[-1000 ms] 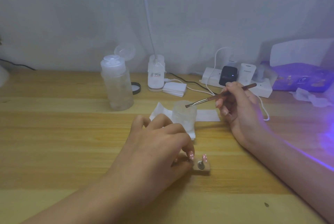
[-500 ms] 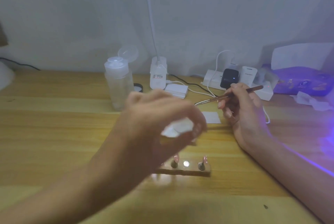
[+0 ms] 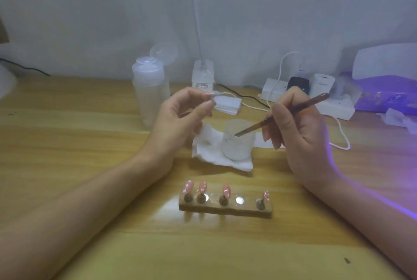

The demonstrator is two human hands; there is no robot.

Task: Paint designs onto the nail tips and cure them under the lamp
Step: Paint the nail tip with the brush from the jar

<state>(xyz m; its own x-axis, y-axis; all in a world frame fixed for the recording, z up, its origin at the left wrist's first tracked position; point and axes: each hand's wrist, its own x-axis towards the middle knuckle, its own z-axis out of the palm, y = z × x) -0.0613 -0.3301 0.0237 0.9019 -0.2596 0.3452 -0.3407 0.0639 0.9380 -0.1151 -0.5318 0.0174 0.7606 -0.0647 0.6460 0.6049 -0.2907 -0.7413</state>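
A wooden holder block [image 3: 228, 210] lies near me on the table and carries several pink nail tips [image 3: 226, 190] on small stands. One slot shows only a bare silver disc [image 3: 239, 200]. My left hand [image 3: 178, 119] is raised above the table and pinches a small greyish piece [image 3: 211, 98], too blurred to identify. My right hand [image 3: 297, 130] grips a brown-handled brush [image 3: 293, 114]. The brush's metal tip reaches into a translucent cup [image 3: 237, 144], which stands on a white tissue [image 3: 207, 151].
A curing lamp [image 3: 383, 90] glows purple at the far right. A power strip with plugs and white cables [image 3: 334, 110] lies behind my right hand. At the back stand a clear flip-top bottle [image 3: 149, 94], a white lamp base [image 3: 203, 76] and a stack of white pads [image 3: 228, 104].
My left hand left the holder block and rose up and back, pinching a small piece. The holder now shows one bare slot. My right hand lowered the brush tip into the cup.
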